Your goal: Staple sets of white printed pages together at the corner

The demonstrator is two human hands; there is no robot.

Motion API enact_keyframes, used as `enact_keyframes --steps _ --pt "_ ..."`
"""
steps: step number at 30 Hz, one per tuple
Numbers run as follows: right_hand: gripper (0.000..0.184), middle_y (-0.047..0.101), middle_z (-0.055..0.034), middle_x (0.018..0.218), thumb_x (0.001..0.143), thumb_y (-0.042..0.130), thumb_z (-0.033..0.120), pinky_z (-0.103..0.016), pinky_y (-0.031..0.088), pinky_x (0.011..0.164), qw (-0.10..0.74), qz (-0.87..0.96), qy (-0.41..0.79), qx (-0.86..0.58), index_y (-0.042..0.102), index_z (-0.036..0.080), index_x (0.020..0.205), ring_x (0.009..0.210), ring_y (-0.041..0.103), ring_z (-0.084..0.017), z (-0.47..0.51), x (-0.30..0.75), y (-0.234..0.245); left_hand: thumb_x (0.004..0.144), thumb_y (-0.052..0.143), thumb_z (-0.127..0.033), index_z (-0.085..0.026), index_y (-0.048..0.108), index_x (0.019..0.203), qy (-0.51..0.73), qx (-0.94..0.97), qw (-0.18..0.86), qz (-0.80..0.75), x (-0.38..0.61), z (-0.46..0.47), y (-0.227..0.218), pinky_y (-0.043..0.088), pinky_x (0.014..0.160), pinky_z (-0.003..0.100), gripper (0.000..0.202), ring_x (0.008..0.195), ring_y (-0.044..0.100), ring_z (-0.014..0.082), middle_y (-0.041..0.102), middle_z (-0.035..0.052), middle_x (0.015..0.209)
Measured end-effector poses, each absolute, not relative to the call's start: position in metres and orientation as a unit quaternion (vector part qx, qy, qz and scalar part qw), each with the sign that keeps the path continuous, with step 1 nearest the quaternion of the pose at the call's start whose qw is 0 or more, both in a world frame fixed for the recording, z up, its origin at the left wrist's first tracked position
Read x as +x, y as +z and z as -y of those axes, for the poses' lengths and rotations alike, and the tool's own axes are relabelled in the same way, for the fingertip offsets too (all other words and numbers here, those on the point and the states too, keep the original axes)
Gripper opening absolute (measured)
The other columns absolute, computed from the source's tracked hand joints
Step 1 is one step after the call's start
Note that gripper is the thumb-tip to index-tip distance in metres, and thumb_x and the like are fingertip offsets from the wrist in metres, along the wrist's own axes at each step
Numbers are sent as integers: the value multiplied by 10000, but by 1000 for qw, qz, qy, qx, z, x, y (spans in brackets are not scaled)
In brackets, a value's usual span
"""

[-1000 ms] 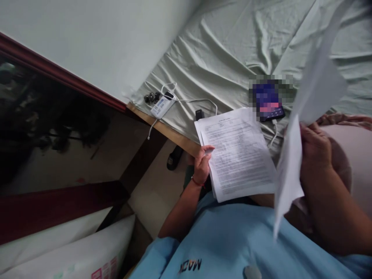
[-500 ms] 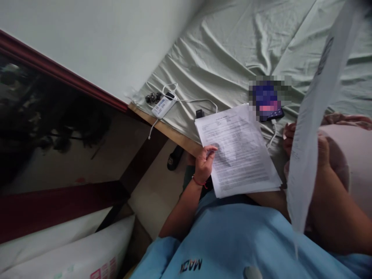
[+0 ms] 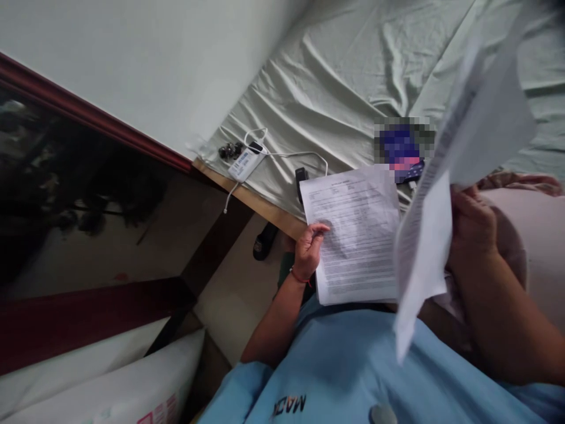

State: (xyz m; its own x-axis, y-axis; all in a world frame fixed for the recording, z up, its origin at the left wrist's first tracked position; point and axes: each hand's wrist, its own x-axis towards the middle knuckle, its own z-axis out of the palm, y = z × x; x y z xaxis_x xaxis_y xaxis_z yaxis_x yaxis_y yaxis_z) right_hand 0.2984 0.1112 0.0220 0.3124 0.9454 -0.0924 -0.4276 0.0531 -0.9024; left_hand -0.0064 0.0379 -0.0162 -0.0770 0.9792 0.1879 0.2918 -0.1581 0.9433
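My left hand is closed on the left edge of a stack of printed sheets, thumb and forefinger on the top page. The stack lies over my lap and the edge of the cloth-covered surface. On the right, my right hand grips loose paper sheets, which stand up bent and blurred by motion. They cover the right side of the stack and some of my right fingers. Just beyond the stack lies a phone, its screen pixelated and its lower right part behind the raised sheets.
A white power strip with a cable sits near the wooden edge, beside small dark objects. A black object touches the stack's top corner. A wrinkled pale sheet covers the surface. White sacks stand lower left.
The raised sheets have swung left over the stack, spreading into more than one layer. My right hand has shifted left with them. My left hand stays at the stack's edge.
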Motion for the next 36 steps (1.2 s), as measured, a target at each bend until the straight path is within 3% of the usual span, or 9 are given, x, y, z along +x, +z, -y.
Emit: enact_keyframes --steps 3,7,12,15,22,25,29,36 --pt "228 784 -6 916 634 867 249 -318 556 718 644 253 539 -480 770 243 840 757 680 -176 -108 292 22 969 539 -237 -182 723 1035 489 582 347 -549 -6 -37 -18 540 863 328 203 935 686 196 741 69 1001" --pt "215 742 1 840 721 845 262 -264 474 681 598 378 453 -542 786 215 922 714 605 -126 -103 289 14 927 564 -277 -185 718 1016 502 539 364 -570 -7 -36 -22 542 869 337 200 926 692 205 751 58 980" --pt "173 657 11 761 772 802 320 -244 399 573 554 458 419 -555 736 196 875 640 513 -109 -100 288 9 1010 566 -536 -176 714 997 518 514 358 -583 -5 -33 -17 534 842 325 390 885 670 201 728 60 929" --pt "189 643 10 749 780 797 341 -237 384 550 545 458 440 -548 713 197 869 629 507 -109 -99 287 11 1039 530 -632 -173 674 999 497 547 337 -583 -3 -33 -13 501 754 290 482 778 607 166 670 41 843" --pt "186 593 16 739 835 775 369 -239 367 542 516 488 442 -548 707 201 878 624 481 -108 -97 288 8 1009 589 -638 -188 526 878 458 553 326 -615 -4 -34 -18 379 562 241 473 590 426 110 465 -31 676" --pt "179 583 21 743 836 777 359 -239 366 547 524 473 443 -553 709 200 885 626 472 -105 -98 289 6 1001 629 -601 -191 504 847 467 553 339 -601 -5 -33 -19 418 610 244 456 626 473 113 517 -16 708" --pt "182 624 12 771 841 781 360 -239 398 569 518 470 446 -558 728 201 913 643 510 -109 -99 290 5 1024 615 -567 -181 574 941 458 566 329 -601 -6 -33 -18 491 713 273 397 733 600 146 658 34 830" --pt "160 649 5 748 877 754 359 -237 370 520 482 523 425 -560 730 215 944 623 510 -123 -99 290 2 1082 542 -514 -187 589 1089 507 569 300 -573 -2 -32 -19 517 861 298 331 909 663 170 696 61 990"
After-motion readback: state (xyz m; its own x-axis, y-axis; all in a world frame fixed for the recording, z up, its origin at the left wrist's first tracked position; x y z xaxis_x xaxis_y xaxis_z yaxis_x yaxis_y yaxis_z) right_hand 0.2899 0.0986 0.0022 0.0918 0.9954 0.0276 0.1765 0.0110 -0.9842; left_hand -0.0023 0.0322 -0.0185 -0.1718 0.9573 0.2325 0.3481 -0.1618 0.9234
